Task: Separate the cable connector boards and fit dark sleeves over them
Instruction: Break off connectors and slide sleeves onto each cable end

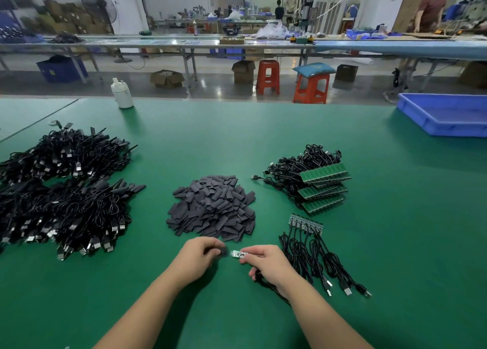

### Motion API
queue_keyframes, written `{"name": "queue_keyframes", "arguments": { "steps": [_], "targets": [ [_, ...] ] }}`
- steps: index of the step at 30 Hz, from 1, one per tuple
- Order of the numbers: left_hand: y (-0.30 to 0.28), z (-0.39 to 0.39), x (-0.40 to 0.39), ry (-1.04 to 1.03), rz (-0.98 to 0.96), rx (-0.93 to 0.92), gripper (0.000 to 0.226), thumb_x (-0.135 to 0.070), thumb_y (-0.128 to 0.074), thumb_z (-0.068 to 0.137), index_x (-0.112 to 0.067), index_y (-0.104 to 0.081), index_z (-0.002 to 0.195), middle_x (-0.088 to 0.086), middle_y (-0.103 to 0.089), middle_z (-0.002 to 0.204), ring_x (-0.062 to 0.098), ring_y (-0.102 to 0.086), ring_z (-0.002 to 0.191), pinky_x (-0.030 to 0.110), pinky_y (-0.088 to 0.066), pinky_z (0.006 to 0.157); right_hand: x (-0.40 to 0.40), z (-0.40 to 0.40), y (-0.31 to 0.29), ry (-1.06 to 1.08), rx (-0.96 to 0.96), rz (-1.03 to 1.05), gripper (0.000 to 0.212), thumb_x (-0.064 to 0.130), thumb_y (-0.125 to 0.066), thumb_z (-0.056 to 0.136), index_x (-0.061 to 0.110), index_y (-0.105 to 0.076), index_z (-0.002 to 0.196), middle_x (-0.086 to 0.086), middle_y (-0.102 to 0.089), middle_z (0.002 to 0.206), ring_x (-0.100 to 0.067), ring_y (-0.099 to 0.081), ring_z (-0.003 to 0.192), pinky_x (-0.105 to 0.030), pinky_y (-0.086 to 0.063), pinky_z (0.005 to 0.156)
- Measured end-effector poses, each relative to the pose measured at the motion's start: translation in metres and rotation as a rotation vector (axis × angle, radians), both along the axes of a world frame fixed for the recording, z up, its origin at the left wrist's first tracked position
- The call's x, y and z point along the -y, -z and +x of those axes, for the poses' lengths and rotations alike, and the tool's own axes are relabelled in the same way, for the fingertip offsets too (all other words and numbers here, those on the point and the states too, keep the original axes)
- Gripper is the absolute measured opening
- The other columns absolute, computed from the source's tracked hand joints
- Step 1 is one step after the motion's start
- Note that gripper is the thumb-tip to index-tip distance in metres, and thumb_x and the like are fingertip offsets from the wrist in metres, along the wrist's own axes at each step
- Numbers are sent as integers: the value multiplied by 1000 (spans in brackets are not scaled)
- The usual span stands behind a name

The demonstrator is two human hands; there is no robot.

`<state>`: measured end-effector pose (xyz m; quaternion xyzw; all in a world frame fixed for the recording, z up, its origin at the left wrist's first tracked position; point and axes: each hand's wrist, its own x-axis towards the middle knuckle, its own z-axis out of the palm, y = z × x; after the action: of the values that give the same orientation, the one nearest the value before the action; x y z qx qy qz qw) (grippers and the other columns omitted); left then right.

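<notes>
Head view: left hand (196, 257) pinches dark sleeve (223, 251); right hand (268, 265) pinches connector board (239, 254), cable (266, 285) looped in palm. Both low over green table (395, 243), near sleeve pile (213, 209).

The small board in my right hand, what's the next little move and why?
Probably slide the dark sleeve pinched in the left hand over the board held by the right hand: the sleeve sits just off the board's bare end, roughly in line.

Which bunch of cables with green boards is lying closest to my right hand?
The single fanned row of boards and cables beside the right hand; the stacked bundle lies farther back.
</notes>
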<state>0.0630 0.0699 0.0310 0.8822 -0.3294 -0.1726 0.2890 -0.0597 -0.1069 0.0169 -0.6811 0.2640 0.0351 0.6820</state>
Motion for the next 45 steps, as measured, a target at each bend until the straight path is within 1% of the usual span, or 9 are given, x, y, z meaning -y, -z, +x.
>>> {"name": "queue_keyframes", "arguments": {
  "steps": [3,8,13,16,19,23,33,41,45],
  "targets": [
    [4,1,-1,117,159,196,24,-17,-55,98,-22,-70,117,-2,-57,107,15,-56,101,21,-40,88,0,0,1,0,0,-11,22,7,-64,93,6,-69,114,-4,-76,89,-13,-57,54,-26,-52,58],
    [14,0,-10,200,312,292,27,-12,-49,98,-19,-58,122,-7,-38,103,10,-47,87,20,-38,77,2,0,1,-19,-5,-24,19,7,-62,94,11,-69,112,-2,-76,89,-12,-59,56,-26,-54,61],
    [7,-2,-8,151,128,266,24,-23,-61,95,-23,-68,118,-10,-54,105,13,-57,96,21,-41,83,2,-1,2,-23,2,3,16,7,-62,94,15,-69,105,-2,-76,87,-13,-58,56,-27,-55,62],
    [2,-8,-4,101,-1,226,25,-25,-68,91,-24,-71,116,-12,-67,108,4,-59,96,15,-43,87,2,-1,2,-23,13,16,16,6,-61,94,14,-70,105,-4,-76,87,-14,-58,56,-27,-54,60],
    [3,-16,-1,64,-48,165,22,-22,-70,89,-25,-74,111,-17,-70,99,-12,-57,83,-4,-34,78,3,-2,1,-25,21,20,17,5,-59,96,12,-69,107,-6,-75,89,-13,-58,57,-27,-54,60],
    [5,-19,1,33,-93,116,22,-19,-72,88,-24,-75,109,-28,-63,89,-24,-54,85,-4,-36,75,4,-2,3,-24,27,26,17,5,-59,96,14,-70,105,-6,-76,89,-13,-59,58,-28,-55,61],
    [9,-23,2,-69,-155,-18,27,-21,-77,83,-28,-75,109,-42,-64,81,-18,-60,84,-2,-40,74,7,-2,9,-45,27,7,17,9,-60,94,21,-71,99,-3,-76,88,-16,-61,59,-35,-54,65],
    [6,-18,5,105,-18,151,27,-21,-72,87,-27,-73,113,-15,-72,101,0,-63,91,19,-49,88,6,-2,9,-44,24,4,17,7,-60,94,18,-71,101,-3,-77,88,-16,-61,57,-29,-54,61],
    [5,-19,7,69,-75,125,27,-20,-73,87,-27,-73,113,-20,-71,99,-8,-63,89,9,-47,86,8,-3,9,-32,30,33,17,6,-59,95,17,-70,102,-4,-76,89,-15,-61,58,-29,-55,59]
  ]
}}
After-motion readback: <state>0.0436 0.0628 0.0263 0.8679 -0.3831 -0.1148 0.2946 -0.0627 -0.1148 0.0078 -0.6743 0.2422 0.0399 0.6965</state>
